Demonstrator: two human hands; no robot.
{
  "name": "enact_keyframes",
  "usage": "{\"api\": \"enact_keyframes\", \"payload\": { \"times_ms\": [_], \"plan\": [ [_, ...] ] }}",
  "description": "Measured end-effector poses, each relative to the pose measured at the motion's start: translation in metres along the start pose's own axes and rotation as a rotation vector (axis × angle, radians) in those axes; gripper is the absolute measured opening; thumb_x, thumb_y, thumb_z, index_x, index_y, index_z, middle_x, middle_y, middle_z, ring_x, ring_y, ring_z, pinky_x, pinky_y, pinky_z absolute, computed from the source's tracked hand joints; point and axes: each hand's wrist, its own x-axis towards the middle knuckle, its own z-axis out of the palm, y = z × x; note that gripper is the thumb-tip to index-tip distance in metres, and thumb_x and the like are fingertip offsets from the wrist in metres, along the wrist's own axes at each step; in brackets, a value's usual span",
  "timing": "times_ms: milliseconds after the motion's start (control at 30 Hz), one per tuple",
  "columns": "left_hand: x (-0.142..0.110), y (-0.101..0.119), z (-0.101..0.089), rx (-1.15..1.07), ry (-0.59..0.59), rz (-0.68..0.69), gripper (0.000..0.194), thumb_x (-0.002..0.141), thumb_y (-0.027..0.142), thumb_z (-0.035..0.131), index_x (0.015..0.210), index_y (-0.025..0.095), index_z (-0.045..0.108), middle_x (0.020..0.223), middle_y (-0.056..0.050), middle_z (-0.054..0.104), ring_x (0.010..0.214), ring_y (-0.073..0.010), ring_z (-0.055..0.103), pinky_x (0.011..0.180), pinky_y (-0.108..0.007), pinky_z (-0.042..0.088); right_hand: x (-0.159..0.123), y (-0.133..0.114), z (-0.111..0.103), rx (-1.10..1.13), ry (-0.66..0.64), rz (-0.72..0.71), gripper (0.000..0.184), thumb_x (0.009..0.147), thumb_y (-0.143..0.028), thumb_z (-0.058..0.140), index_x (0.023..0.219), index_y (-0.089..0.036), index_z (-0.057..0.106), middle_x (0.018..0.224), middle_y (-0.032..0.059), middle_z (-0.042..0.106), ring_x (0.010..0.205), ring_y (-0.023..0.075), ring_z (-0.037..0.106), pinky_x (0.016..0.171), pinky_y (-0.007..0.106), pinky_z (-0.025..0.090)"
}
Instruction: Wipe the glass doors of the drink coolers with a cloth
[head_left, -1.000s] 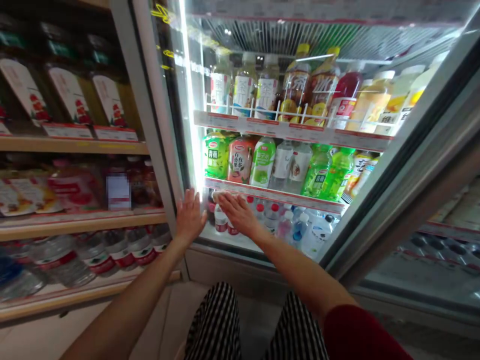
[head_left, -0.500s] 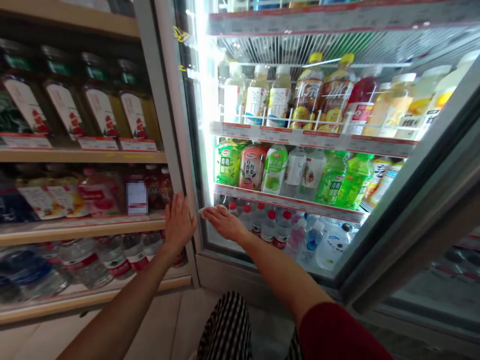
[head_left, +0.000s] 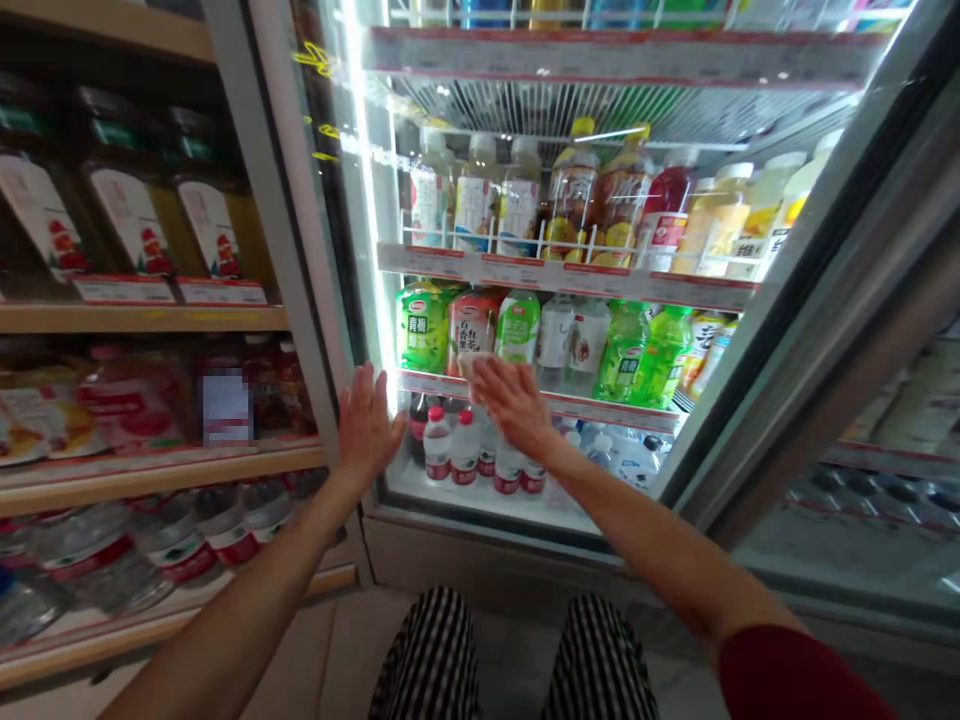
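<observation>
My left hand (head_left: 365,428) is raised with its fingers straight, flat against the left edge of the fridge's glass door (head_left: 480,505). Nothing shows in it. My right hand (head_left: 514,403) lies flat at the glass, in front of the lower shelf edge, with a pale cloth (head_left: 468,364) under its fingers; most of the cloth is hidden. Behind the glass, near my right fingertips, stand a reddish tea bottle (head_left: 471,322) and a green-and-white bottle (head_left: 517,326). Small red-capped bottles (head_left: 437,445) stand lower down.
At the left, a wooden shelf unit (head_left: 142,319) holds large bottles and packs. A grey metal door frame (head_left: 825,400) slants along the right. My knees in checked trousers (head_left: 431,660) are below, close to the fridge base (head_left: 465,560).
My right hand has moved right and up across the glass with the cloth, away from the left door edge. My left hand stays by that edge. The view has shifted right.
</observation>
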Motion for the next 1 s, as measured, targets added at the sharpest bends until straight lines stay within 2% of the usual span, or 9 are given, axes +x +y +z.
{"api": "enact_keyframes", "payload": {
  "times_ms": [100,233,300,433,533,600,667,833,1000],
  "plan": [
    [0.011,0.025,0.004,-0.031,0.039,0.066,0.068,0.084,0.032,0.044,0.142,0.017,0.011,0.148,-0.015,0.014,0.138,-0.0265,0.01,0.11,-0.051,0.015,-0.022,0.019,-0.02,-0.08,0.087,0.138,0.052,0.086,-0.016,0.043,0.136,-0.02,0.033,0.147,0.0055,0.028,0.139,0.023,0.01,0.113,0.05,0.008],
    [0.023,0.064,0.006,-0.058,0.071,0.208,0.067,0.085,0.031,0.044,0.142,0.018,0.012,0.148,-0.014,0.016,0.138,-0.0249,0.011,0.111,-0.047,0.016,-0.06,0.027,-0.028,-0.112,0.033,-0.045,0.043,0.086,-0.015,0.043,0.129,-0.022,0.044,0.14,0.0017,0.04,0.137,0.0169,0.017,0.115,0.042,0.009],
    [0.027,0.083,0.006,-0.077,0.074,0.253,0.066,0.085,0.031,0.044,0.142,0.017,0.014,0.148,-0.013,0.017,0.138,-0.0247,0.012,0.111,-0.046,0.015,-0.062,0.039,-0.037,-0.137,0.055,-0.008,0.041,0.087,-0.017,0.042,0.128,-0.024,0.045,0.14,0.0013,0.041,0.137,0.0167,0.018,0.115,0.042,0.01],
    [0.035,0.118,0.008,-0.123,0.068,0.302,0.063,0.084,0.029,0.045,0.14,0.016,0.019,0.148,-0.012,0.016,0.138,-0.0246,0.011,0.112,-0.045,0.014,-0.053,0.065,-0.058,-0.199,0.228,0.27,0.038,0.087,-0.021,0.043,0.125,-0.021,0.049,0.144,0.0066,0.034,0.138,0.0227,0.013,0.112,0.05,0.012],
    [0.038,0.14,0.009,-0.138,0.07,0.348,0.063,0.083,0.026,0.046,0.14,0.017,0.021,0.148,-0.013,0.017,0.138,-0.0243,0.012,0.112,-0.045,0.016,-0.073,0.062,-0.059,-0.189,0.15,0.157,0.038,0.087,-0.018,0.043,0.124,-0.022,0.05,0.142,0.0046,0.038,0.138,0.0205,0.014,0.112,0.047,0.015],
    [0.04,0.15,0.01,-0.137,0.079,0.376,0.064,0.083,0.026,0.046,0.14,0.017,0.02,0.147,-0.013,0.019,0.137,-0.0241,0.013,0.111,-0.046,0.017,-0.091,0.06,-0.058,-0.172,0.059,-0.004,0.038,0.087,-0.017,0.043,0.123,-0.024,0.05,0.139,0.0016,0.042,0.137,0.0172,0.018,0.113,0.044,0.016],
    [0.041,0.159,0.012,-0.14,0.081,0.397,0.065,0.083,0.026,0.046,0.141,0.017,0.018,0.147,-0.013,0.019,0.137,-0.0241,0.012,0.111,-0.046,0.017,-0.1,0.069,-0.063,-0.177,0.039,-0.047,0.037,0.087,-0.016,0.043,0.122,-0.024,0.051,0.139,0.0011,0.043,0.137,0.0163,0.019,0.113,0.042,0.017],
    [0.039,0.175,0.019,-0.145,0.067,0.388,0.067,0.083,0.026,0.047,0.141,0.019,0.015,0.148,-0.012,0.018,0.137,-0.0241,0.014,0.111,-0.046,0.017,-0.108,0.103,-0.086,-0.256,0.289,0.342,0.036,0.086,-0.022,0.047,0.122,-0.022,0.052,0.146,0.0067,0.03,0.138,0.0238,0.016,0.11,0.05,0.018],
    [0.035,0.184,0.026,-0.155,0.067,0.449,0.065,0.083,0.025,0.047,0.141,0.019,0.017,0.147,-0.012,0.021,0.137,-0.0237,0.013,0.112,-0.046,0.015,-0.155,0.087,-0.078,-0.246,0.139,0.228,0.037,0.084,-0.016,0.048,0.118,-0.026,0.055,0.14,0.0039,0.04,0.136,0.0187,0.023,0.111,0.044,0.022]
  ]
}}
